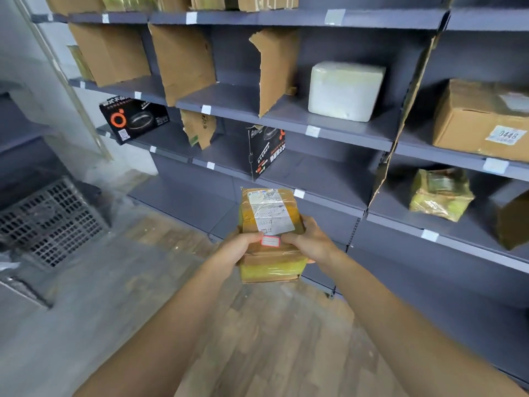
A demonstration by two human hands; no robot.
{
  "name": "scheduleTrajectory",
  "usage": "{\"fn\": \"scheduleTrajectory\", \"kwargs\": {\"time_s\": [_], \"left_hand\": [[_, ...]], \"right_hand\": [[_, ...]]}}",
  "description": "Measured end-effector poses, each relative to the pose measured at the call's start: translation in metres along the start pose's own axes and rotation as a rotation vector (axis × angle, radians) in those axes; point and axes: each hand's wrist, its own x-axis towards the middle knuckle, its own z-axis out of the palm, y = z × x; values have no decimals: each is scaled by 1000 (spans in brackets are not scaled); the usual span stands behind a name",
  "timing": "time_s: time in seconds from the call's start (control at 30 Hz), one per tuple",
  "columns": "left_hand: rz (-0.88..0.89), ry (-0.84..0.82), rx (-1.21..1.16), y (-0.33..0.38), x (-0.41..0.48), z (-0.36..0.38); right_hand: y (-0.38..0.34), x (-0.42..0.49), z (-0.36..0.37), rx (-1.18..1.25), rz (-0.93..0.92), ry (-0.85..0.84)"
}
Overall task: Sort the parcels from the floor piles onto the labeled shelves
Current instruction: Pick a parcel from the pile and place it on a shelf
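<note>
Parcel [270, 233]: a flat rectangular cardboard block wrapped in glossy yellowish tape, with a creased white shipping label on top and a small red-bordered sticker at the near end. The print is too blurred to read. It is held in the air over the wood-plank floor [272, 339], in front of the lower grey metal shelves [329, 130]. Both arms are stretched forward. The left hand [237, 249] grips the near left edge and the right hand [310, 243] the right edge, thumbs on top either side of the sticker, fingers curled beneath. On the shelves are torn cardboard dividers [183, 64] and a white foam box [343, 91].
</note>
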Motion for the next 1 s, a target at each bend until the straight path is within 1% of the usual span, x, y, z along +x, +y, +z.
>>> {"fn": "scheduleTrajectory", "kwargs": {"time_s": [0.1, 0.33, 0.47, 0.6, 0.83, 1.0], "left_hand": [[5, 23, -73, 10, 24, -23], [7, 56, -82, 25, 76, -97], [-7, 56, -130, 31, 113, -150], [36, 79, -153, 40, 152, -224], [73, 56, -160, 57, 211, -373], [78, 41, -174, 66, 253, -455]], "right_hand": [[-20, 37, 16, 0, -8, -28], [-65, 104, 73, 6, -20, -91], [-100, 143, 118, -48, -20, -101], [-144, 184, 179, -71, -19, -91], [-225, 245, 296, -25, -23, -70], [-268, 296, 361, -43, -60, -71]]}}
